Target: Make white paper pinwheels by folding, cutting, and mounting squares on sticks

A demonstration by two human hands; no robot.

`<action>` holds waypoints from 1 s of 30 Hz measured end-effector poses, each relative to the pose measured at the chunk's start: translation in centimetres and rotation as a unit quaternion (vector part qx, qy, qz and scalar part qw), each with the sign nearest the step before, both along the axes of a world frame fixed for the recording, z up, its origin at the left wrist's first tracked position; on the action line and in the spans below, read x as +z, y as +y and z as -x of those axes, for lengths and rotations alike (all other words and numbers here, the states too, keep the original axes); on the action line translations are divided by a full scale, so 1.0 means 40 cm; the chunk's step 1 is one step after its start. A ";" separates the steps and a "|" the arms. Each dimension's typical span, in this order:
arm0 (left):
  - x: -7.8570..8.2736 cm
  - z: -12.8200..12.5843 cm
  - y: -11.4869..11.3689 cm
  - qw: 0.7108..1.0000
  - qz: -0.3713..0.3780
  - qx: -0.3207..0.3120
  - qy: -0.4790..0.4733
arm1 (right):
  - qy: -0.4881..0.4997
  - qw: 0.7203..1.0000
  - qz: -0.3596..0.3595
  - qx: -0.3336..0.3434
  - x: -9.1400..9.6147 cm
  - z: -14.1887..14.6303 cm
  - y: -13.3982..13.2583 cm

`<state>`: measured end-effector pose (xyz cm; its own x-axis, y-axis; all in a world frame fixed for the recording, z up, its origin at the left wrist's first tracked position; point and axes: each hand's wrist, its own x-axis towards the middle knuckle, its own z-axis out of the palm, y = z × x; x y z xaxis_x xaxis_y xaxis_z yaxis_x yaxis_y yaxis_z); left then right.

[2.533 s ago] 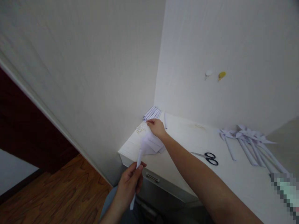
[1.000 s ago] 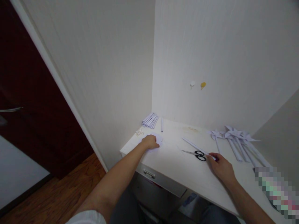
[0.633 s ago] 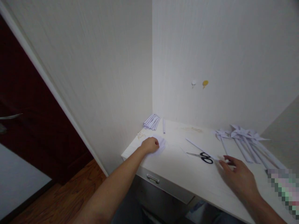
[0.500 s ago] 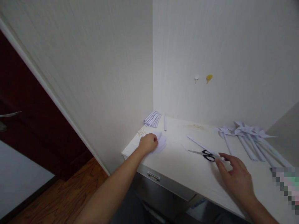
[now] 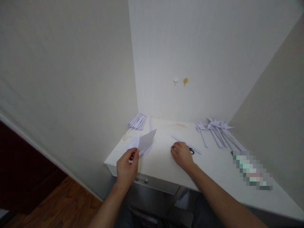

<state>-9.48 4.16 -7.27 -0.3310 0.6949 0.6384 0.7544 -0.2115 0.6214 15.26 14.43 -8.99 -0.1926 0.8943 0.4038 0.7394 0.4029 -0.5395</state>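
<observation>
My left hand (image 5: 127, 167) pinches a square white sheet of paper (image 5: 147, 140) by its lower edge, lifted and tilted over the desk. More loose sheets (image 5: 133, 141) lie flat behind it. My right hand (image 5: 182, 154) is low over the desk with its fingers drawn together; anything between them is hidden. It covers most of the scissors (image 5: 191, 151), of which a black handle loop shows. Just behind the hand and scissors lies a rolled paper stick (image 5: 198, 150).
A bundle of paper sticks (image 5: 137, 121) and small pale pieces (image 5: 126, 136) occupy the left back of the white desk (image 5: 156, 167). Several paper pinwheels (image 5: 219, 125) rest at the right back, near a blurred-out item (image 5: 251, 171). Two hooks (image 5: 185, 81) are on the wall.
My left hand has lifted a sheet from the pile. My right hand has left the paper stick's near end and moved left over the scissors. The view has shifted right.
</observation>
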 end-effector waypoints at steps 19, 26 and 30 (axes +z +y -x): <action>0.047 -0.162 -0.096 0.959 -0.206 -0.121 0.149 | 0.368 0.927 0.014 0.074 0.159 -0.054 -0.331; 0.100 -0.128 -0.109 0.925 -0.032 -0.164 -0.341 | 0.264 0.961 -0.040 0.076 0.212 -0.087 -0.333; 0.154 -0.089 -0.055 0.864 0.127 -0.212 -0.440 | 0.249 0.961 -0.019 0.116 0.223 -0.091 -0.343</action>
